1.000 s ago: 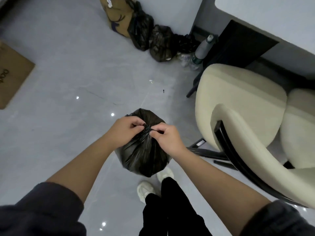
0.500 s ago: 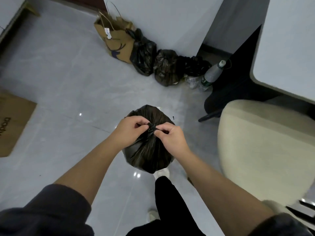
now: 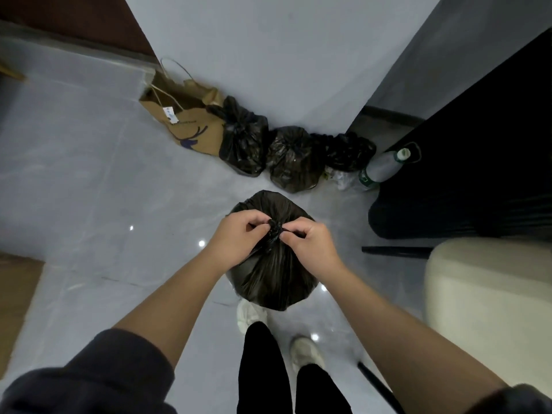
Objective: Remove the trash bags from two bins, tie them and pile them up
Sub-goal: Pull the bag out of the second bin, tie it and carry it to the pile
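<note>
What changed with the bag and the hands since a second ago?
The person carried the trash bag closer to the pile of bags; the cream chair slid toward the view's right edge. Left hand and right hand still pinch its knot.

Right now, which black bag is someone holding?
The front trash bag; left hand and right hand pinch its knot. The other three bags lie by the wall.

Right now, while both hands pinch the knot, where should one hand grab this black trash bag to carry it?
Take the trash bag by its gathered neck just under the knot, from above. The plastic bunches narrow there, so one hand can likely close round it; the body below bulges wide and smooth.
</note>
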`<action>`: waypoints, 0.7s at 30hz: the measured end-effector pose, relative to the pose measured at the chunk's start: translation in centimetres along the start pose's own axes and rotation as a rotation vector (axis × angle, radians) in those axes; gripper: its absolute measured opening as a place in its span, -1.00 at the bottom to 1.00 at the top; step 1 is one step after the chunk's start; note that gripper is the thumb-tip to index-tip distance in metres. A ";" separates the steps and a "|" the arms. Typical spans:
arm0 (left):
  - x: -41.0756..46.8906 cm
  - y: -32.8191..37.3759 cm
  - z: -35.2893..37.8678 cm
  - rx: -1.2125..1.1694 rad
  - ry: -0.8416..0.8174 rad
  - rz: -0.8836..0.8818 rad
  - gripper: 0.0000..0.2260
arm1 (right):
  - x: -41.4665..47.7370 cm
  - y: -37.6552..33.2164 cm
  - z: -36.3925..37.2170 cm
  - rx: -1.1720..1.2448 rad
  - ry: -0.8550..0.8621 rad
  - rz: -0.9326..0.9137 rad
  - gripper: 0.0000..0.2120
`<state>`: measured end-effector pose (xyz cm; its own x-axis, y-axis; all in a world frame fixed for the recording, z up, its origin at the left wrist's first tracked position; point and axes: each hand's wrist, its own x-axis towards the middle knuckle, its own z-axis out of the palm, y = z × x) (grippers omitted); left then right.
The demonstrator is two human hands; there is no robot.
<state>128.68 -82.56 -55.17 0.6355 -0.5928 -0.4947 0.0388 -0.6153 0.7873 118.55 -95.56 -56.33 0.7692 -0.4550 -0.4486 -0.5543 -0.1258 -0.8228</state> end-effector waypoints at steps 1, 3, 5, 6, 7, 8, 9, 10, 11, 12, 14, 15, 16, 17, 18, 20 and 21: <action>1.6 -0.4 -0.4 0.002 -0.008 0.001 -0.88 | 1.6 0.2 0.3 -0.002 0.004 0.005 -0.87; 4.9 -1.5 -0.9 0.014 -0.019 0.007 -0.88 | 4.9 0.9 1.1 -0.007 0.007 0.004 -0.90; 8.1 -2.9 -1.1 0.015 -0.021 -0.011 -0.88 | 8.0 2.0 1.9 -0.013 0.005 0.018 -0.91; 9.6 -3.6 -1.1 0.024 -0.023 -0.023 -0.88 | 9.5 2.7 2.4 -0.016 0.003 0.029 -0.92; 11.1 -4.4 -1.0 0.040 -0.023 -0.027 -0.88 | 10.9 3.5 2.8 -0.020 -0.001 0.038 -0.92; 12.6 -5.4 -0.9 0.057 -0.023 -0.023 -0.88 | 12.4 4.4 3.3 -0.017 -0.008 0.047 -0.93; 13.9 -6.3 -0.7 0.073 -0.026 -0.020 -0.88 | 13.6 5.4 3.8 -0.015 -0.016 0.058 -0.94; 15.2 -7.3 -0.5 0.088 -0.026 -0.025 -0.89 | 15.0 6.4 4.3 -0.016 -0.028 0.064 -0.93; 16.7 -8.5 -0.3 0.102 -0.025 -0.036 -0.89 | 16.7 7.6 4.8 -0.024 -0.043 0.066 -0.93; 18.2 -9.6 0.1 0.107 -0.023 -0.051 -0.89 | 18.2 8.8 5.3 -0.030 -0.055 0.065 -0.92; 21.0 -11.9 0.9 0.094 -0.007 -0.078 -0.91 | 21.1 11.2 6.3 -0.040 -0.066 0.074 -0.90; 22.1 -12.9 1.3 0.086 0.007 -0.088 -0.91 | 22.4 12.2 6.8 -0.043 -0.071 0.081 -0.89; 23.1 -13.9 1.8 0.079 0.023 -0.104 -0.91 | 23.5 13.1 7.3 -0.045 -0.079 0.088 -0.88; 24.0 -14.8 2.3 0.073 0.042 -0.122 -0.91 | 24.6 13.9 7.7 -0.046 -0.089 0.094 -0.88; 24.8 -15.7 2.8 0.069 0.062 -0.139 -0.90 | 25.6 14.8 8.1 -0.047 -0.099 0.098 -0.87; 26.1 -17.2 3.7 0.058 0.096 -0.164 -0.88 | 27.3 16.1 8.5 -0.054 -0.121 0.106 -0.86; 26.7 -17.8 4.1 0.043 0.108 -0.177 -0.88 | 28.0 16.7 8.6 -0.059 -0.134 0.111 -0.85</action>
<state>141.76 -89.58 -83.92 0.7004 -0.4160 -0.5799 0.1255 -0.7281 0.6739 133.59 -102.80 -85.63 0.7358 -0.3479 -0.5810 -0.6526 -0.1350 -0.7456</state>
